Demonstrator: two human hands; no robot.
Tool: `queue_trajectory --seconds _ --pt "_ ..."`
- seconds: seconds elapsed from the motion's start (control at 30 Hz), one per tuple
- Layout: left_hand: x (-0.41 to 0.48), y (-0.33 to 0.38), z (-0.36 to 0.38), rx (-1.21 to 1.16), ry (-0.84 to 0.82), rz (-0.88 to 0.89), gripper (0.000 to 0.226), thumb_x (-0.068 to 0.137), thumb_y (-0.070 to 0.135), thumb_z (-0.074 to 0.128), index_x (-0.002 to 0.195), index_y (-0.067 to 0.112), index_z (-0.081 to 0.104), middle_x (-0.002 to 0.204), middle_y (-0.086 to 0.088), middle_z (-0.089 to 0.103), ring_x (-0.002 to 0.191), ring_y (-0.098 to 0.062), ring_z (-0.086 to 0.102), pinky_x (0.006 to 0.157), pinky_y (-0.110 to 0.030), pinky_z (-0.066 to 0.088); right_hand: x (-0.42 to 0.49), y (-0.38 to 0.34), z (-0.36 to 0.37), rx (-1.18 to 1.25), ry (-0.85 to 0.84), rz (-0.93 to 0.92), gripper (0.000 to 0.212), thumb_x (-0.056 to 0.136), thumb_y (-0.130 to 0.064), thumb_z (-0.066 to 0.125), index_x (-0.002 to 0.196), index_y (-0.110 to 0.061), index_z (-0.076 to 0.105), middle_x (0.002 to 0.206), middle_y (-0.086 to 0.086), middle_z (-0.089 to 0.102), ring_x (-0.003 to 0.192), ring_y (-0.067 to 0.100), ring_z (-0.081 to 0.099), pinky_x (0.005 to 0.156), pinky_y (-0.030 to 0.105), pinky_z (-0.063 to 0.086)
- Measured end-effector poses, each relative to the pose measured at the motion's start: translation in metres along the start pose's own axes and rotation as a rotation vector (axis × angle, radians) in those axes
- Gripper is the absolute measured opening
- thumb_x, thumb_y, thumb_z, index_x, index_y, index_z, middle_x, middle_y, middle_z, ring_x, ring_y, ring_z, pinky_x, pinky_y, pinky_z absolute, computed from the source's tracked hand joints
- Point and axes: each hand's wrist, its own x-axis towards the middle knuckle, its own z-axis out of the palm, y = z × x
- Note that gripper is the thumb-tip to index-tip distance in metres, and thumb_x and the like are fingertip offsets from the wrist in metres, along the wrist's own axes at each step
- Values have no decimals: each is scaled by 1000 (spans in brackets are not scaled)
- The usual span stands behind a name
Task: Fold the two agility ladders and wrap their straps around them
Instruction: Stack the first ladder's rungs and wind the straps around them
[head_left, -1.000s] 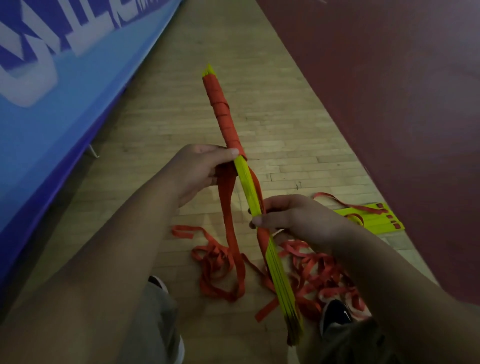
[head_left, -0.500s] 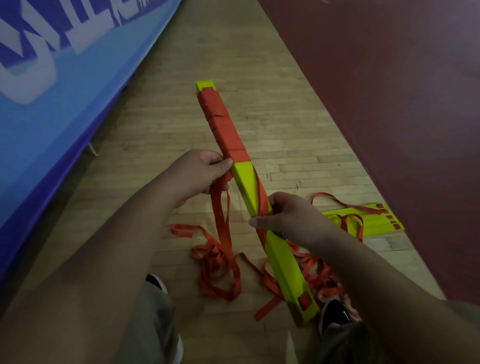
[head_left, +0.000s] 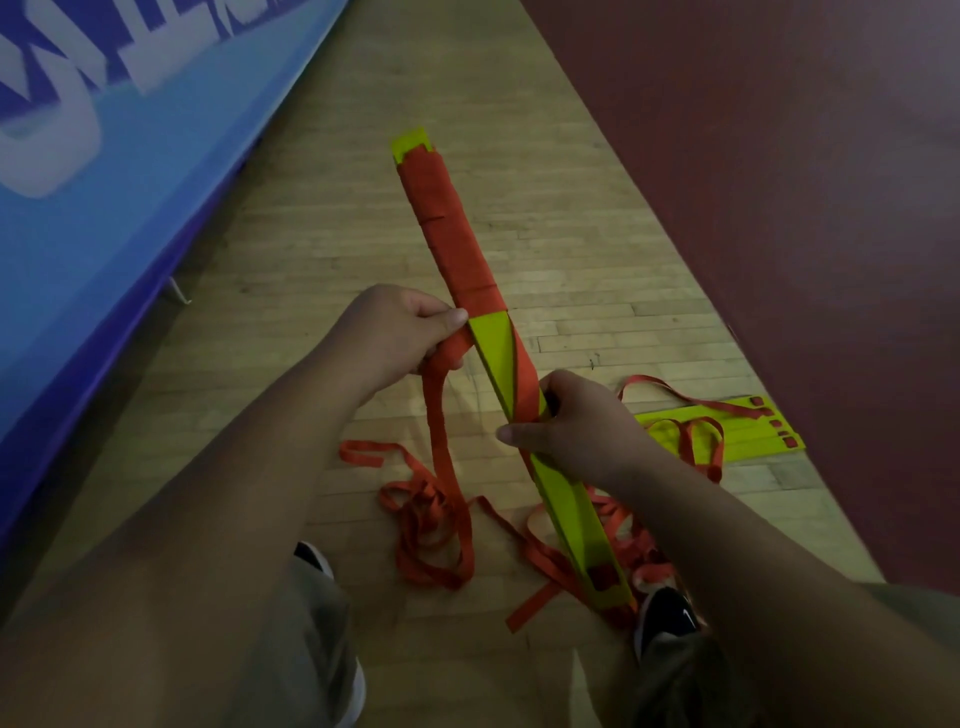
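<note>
While the yellow folded ladder (head_left: 569, 501) is held slanted above the wood floor (head_left: 363, 234), its top half is covered by tight turns of orange strap (head_left: 452, 228). The strap is gripped by the curled left hand (head_left: 395, 332) just beside the ladder, whose middle is gripped by the right hand (head_left: 576, 421). The second ladder (head_left: 737, 423) is laid flat nearby.

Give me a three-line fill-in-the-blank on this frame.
The right hand grips the ladder bundle; the left hand grips its orange ____.
The second ladder lies to the person's ____.
It rests on the wooden ____.
Missing: strap; right; floor.
</note>
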Motion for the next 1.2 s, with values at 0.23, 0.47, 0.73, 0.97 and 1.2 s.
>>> queue_trajectory --seconds 0.23,0.47,0.73,0.97,1.2 --pt "1 -1 0 2 -58 -12 17 99 43 78 98 28 85 87 5 84 83 -13 82 89 -43 67 2 5 4 -83 25 -16 41 85 -43 95 103 -24 64 96 -2 73 83 16 75 73 37 62" --pt "1 -3 -1 48 -235 -31 25 89 22 90 112 23 81 96 8 85 91 -11 82 88 -38 65 1 4 6 -128 17 2 40 86 -44 94 104 -26 62 97 -1 72 87 21 73 80 41 64" --pt "0 -4 -3 136 -257 -12 7 96 27 82 99 21 85 89 6 84 83 -9 80 78 -32 63 3 5 8 -163 36 11 43 86 -47 92 104 -25 60 98 -1 71 88 22 73 84 47 65" --pt "-2 -3 1 194 -220 -58 12 97 29 79 92 20 86 88 5 83 81 -13 76 69 -29 58 -1 4 11 -262 63 -40 40 92 -46 87 97 -27 52 92 -4 65 82 16 63 65 34 47" --pt "-11 4 9 151 -222 -98 22 104 35 73 98 17 82 82 -3 83 81 -19 79 68 -30 58 -2 3 12 -323 56 -113 40 94 -36 83 83 -32 44 87 -4 62 80 20 63 62 33 43"
